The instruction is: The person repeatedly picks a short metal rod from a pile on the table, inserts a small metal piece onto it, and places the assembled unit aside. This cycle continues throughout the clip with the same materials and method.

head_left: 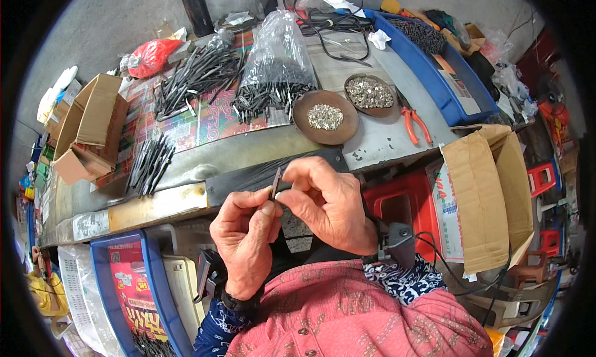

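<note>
A narrow dark strip stands nearly upright between the fingertips of my left hand, just off the table's front edge. Thumb and forefinger of my right hand are bent together right at the strip's side; whether they pinch a small part against it is too small to make out. Beyond the hands, a brown bowl has small shiny metal pieces in it. A second bowl beside it bears more metal pieces. Dark strips lie in a bundle at the left of the table.
More dark strips and a clear plastic bag of them lie farther back. Red-handled pliers rest right of the bowls. Cardboard boxes flank the table, and a blue tray stands far right. Below left is a blue bin.
</note>
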Demonstrator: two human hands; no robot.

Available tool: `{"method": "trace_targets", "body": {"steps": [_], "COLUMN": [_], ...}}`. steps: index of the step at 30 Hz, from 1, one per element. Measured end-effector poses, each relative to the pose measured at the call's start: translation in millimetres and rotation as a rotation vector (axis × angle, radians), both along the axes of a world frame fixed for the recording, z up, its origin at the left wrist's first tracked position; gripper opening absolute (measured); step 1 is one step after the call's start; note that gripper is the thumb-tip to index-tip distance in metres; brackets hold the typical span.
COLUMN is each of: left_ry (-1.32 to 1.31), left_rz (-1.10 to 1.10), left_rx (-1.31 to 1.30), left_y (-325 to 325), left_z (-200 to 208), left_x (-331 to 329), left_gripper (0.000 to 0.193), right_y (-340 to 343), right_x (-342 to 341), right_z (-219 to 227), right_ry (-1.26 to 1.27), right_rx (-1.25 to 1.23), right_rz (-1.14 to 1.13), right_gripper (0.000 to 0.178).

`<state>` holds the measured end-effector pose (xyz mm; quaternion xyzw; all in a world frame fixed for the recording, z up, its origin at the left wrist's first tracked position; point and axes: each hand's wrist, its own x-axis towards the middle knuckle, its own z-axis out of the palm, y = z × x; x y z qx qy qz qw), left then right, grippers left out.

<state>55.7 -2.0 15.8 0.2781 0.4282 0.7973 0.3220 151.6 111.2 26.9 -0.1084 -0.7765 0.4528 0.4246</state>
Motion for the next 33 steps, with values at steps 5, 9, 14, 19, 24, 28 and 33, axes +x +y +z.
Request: {"method": "trace_targets", "body": {"steps": [5, 9, 14, 19, 24, 28, 33], "left_ry": [0.015, 0.018, 0.020, 0.026, 0.027, 0.035, 0.028], "left_rz": [-0.017, 0.004, -0.018, 0.015, 0.007, 0.021, 0.021], "left_rx": [0.014, -0.017, 0.007, -0.035, -0.010, -0.014, 0.004], "left_y": [2, 0, -2, -4, -2, -3, -1], "left_z": [-2, -3, -5, -4, -5, -5, -9], "left_x": [-3, -6, -12, -15, -16, -16, -13], "left_gripper": [0.013, 0.012, 0.011, 0.011, 0.008, 0.006, 0.007], "right_y": [4, 9, 5, 5, -1, -2, -7], "right_x": [-4, -7, -15, -15, -16, -21, -29], "right_z": [5, 5, 4, 6, 7, 3, -10], "right_ry": [-0.285, -0.168, -0.279, -0.147, -0.277, -0.079, 0.010], "right_rx": [-0.029, 0.000, -0.021, -0.011, -0.099, 0.081, 0.215], "right_rz": [0.050, -0.014, 0.049, -0.013, -0.065, -0.025, -0.145], "right_gripper": [0.069, 0.069, 0.063, 0.054, 0.047, 0.030, 0.018]}}
